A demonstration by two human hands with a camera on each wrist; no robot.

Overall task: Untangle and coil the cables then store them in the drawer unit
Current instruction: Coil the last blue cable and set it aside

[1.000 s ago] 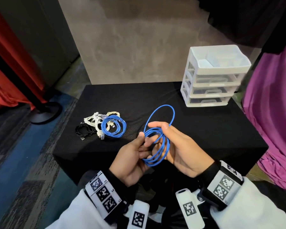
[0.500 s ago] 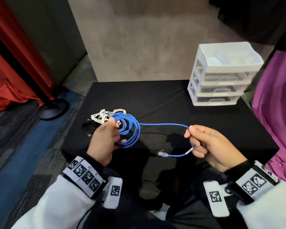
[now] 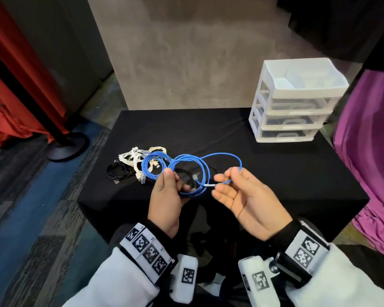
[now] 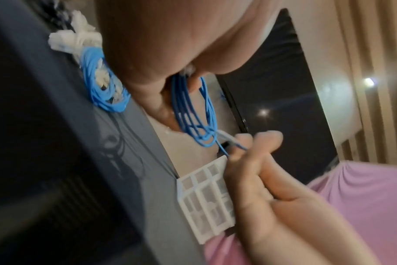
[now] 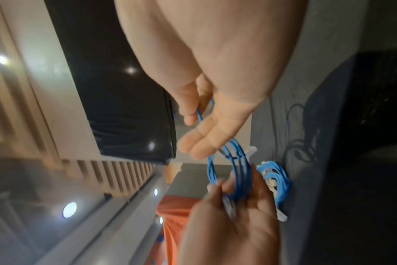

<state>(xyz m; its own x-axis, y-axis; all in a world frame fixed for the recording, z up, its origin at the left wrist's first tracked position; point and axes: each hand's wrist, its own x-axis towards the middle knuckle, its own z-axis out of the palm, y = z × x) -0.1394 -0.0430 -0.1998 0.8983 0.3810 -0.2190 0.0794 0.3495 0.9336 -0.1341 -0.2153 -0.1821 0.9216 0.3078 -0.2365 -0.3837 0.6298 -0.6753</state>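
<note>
My left hand [image 3: 177,181] grips a coil of blue cable [image 3: 187,161] above the near part of the black table [image 3: 275,173], thumb on top and fingers curled through the loops. A loose loop of the same cable arcs to the right. My right hand [image 3: 227,179] pinches that cable near its clear plug end, close beside the coil. The left wrist view shows the coil [image 4: 193,111] hanging under my thumb. From the right wrist, the cable [image 5: 236,161] runs between both hands. The white drawer unit [image 3: 295,100] stands at the table's far right with its three drawers shut.
On the table's left lies a pile: a second blue coil [image 3: 152,167], white cables [image 3: 131,157] and a black cable [image 3: 118,171]. Purple cloth [image 3: 368,151] hangs at the right. A black post base [image 3: 67,145] and red curtain stand on the floor at the left.
Half a second ago the hands were apart with the cable stretched between them. Now my right hand has swung back to the left, bringing a fresh loop up to the coil.
</note>
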